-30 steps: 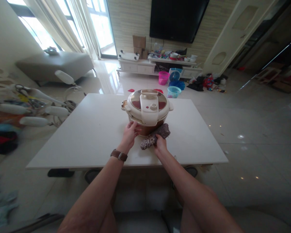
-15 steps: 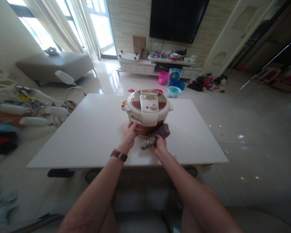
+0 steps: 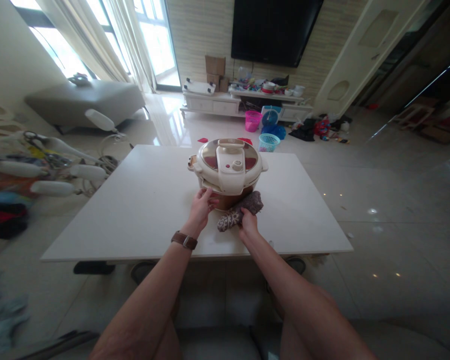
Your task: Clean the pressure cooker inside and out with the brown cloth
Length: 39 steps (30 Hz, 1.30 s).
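Observation:
A cream-lidded pressure cooker (image 3: 228, 167) with a brown body stands in the middle of a white table (image 3: 142, 210). My left hand (image 3: 201, 205), a brown watch on its wrist, rests against the cooker's near left side, fingers on the rim under the lid. My right hand (image 3: 248, 221) grips a brown patterned cloth (image 3: 240, 210) that lies bunched on the table against the cooker's front base.
A pink basket (image 3: 252, 120) and a blue basket (image 3: 268, 142) sit on the floor beyond the table. A white TV cabinet (image 3: 213, 102) with clutter stands under the wall screen. A rack with white arms (image 3: 52, 172) is at the left. A grey bench (image 3: 86, 100) stands by the window.

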Motion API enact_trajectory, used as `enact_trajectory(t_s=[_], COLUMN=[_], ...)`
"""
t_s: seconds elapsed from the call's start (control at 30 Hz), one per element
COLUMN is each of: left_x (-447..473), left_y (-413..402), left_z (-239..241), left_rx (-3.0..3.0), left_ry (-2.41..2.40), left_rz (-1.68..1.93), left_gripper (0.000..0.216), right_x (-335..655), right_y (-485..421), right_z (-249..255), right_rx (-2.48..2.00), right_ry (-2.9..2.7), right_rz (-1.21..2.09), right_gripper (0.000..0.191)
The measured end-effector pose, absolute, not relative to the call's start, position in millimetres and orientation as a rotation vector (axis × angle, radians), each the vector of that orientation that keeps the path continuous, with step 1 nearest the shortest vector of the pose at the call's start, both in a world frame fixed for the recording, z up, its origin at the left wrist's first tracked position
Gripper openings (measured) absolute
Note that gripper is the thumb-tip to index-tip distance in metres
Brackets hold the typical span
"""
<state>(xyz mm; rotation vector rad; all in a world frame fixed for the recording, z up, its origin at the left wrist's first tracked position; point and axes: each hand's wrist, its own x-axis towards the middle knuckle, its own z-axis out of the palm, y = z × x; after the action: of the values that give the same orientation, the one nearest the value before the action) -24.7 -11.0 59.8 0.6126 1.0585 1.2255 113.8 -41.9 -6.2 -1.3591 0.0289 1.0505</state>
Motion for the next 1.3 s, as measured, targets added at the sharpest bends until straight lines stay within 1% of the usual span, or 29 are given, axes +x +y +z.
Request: enact_trajectory(t_s=[0.57,1.0,1.17,1.3], left_x=[-23.2,-24.1,-23.3,-23.1], left_y=[-11.5,-11.2,-11.4,-11.7], left_z=[61.6,59.9,60.5,61.5], left_rx=[0.601,0.604,0.6,0.595], left_ry=[1.075,1.064,1.062,1.07], left_rz=[1.225,1.228,1.227,1.229], left_gripper=[0.025,0.029,0.025,0.027], right_x=[115.7,115.0,115.7,115.6], right_y=[-41.0,-39.1,-38.9,-39.4], right_z=[-13.6,-17.4,-18.8,-18.6], right_rx=[-1.357,-1.367,-1.37,-1.37], right_ry=[0.025,0.009,0.002,0.004], right_rz=[1.058,1.033,1.027,1.023], right_gripper=[0.016,0.017,0.016,0.017])
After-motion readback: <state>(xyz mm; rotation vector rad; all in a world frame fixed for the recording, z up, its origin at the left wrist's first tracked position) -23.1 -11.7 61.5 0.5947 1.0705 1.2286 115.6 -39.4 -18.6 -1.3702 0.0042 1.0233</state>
